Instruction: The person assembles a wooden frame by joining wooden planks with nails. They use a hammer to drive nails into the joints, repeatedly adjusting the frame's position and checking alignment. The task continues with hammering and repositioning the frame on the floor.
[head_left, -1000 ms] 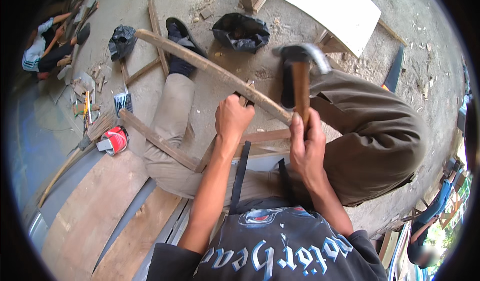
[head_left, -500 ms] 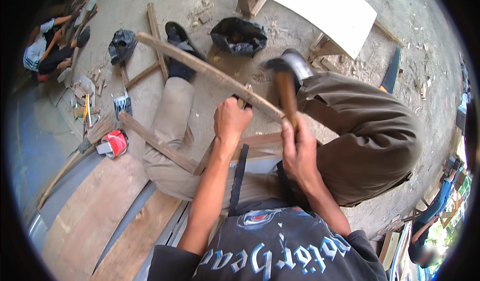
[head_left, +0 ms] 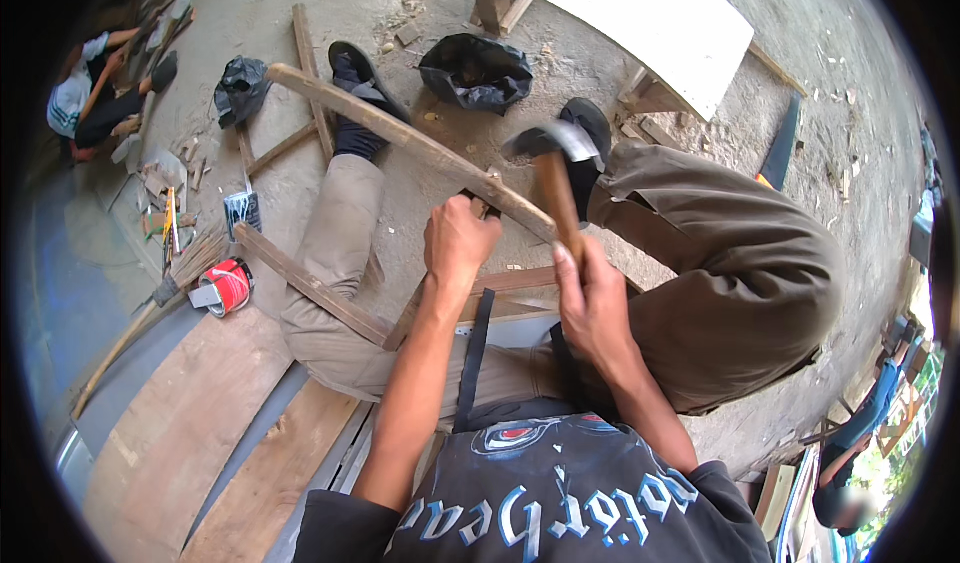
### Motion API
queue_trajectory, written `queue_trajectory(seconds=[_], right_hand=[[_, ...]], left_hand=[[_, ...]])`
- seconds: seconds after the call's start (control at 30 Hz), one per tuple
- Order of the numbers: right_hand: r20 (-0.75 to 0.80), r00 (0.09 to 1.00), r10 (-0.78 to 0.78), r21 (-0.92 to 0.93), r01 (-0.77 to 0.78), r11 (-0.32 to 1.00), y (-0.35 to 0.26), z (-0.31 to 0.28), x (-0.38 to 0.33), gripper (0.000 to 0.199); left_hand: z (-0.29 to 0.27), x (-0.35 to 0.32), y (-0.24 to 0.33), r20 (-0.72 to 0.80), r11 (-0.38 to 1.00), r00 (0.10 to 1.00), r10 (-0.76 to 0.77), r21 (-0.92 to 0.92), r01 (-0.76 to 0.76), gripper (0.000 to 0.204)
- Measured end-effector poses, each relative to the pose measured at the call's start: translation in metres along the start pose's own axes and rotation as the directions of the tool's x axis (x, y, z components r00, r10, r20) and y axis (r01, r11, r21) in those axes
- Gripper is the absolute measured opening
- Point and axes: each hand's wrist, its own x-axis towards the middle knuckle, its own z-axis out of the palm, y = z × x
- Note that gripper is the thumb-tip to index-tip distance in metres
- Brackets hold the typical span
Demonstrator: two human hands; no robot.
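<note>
My right hand (head_left: 595,298) is closed around the wooden handle of a hammer (head_left: 560,198), its metal head raised near my right shoe. A long, narrow wooden batten (head_left: 400,138) slants across in front of me, its near end close to the hammer handle. My left hand (head_left: 460,243) is in a fist just below the batten, gripping a short wooden piece (head_left: 485,204) that meets it; most of that piece is hidden by my fingers. Other wooden strips (head_left: 315,283) of what looks like a frame lie across my outstretched left leg.
A white-topped low table (head_left: 620,23) stands ahead, with a handsaw (head_left: 783,143) on the floor beside it. Black plastic bags (head_left: 475,73) lie near my feet. On the left are a red can (head_left: 226,287), a broom (head_left: 195,263) and boards (head_left: 190,413). Another person (head_left: 95,93) sits far left.
The hammer head has shifted slightly left and shows less blur. My left hand keeps its grip, and the batten has barely moved.
</note>
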Motion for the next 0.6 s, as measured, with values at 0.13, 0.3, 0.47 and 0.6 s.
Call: queue_trajectory(seconds=[0.13,0.3,0.47,0.6], right_hand=[[0.082,0.996,-0.039,-0.211,0.055,0.976,0.006,-0.007,0.004,0.02],[-0.097,0.994,0.059,0.001,-0.059,0.998,-0.008,-0.006,0.01,0.018],[0.09,0.995,-0.049,-0.209,0.067,0.976,0.009,-0.006,0.007,0.019],[-0.027,1.0,-0.004,-0.137,0.0,0.991,-0.004,-0.008,0.011,0.018]], left_hand=[[0.002,0.0,-0.001,0.0,1.0,1.0,-0.002,0.0,0.002,0.029],[0.001,0.003,0.007,0.017,1.0,1.0,-0.013,0.026,0.013,0.028],[-0.002,0.001,-0.001,0.019,0.999,1.0,0.014,-0.034,-0.014,0.03],[-0.005,0.005,-0.002,0.097,1.0,0.995,-0.016,0.022,0.014,0.049]])
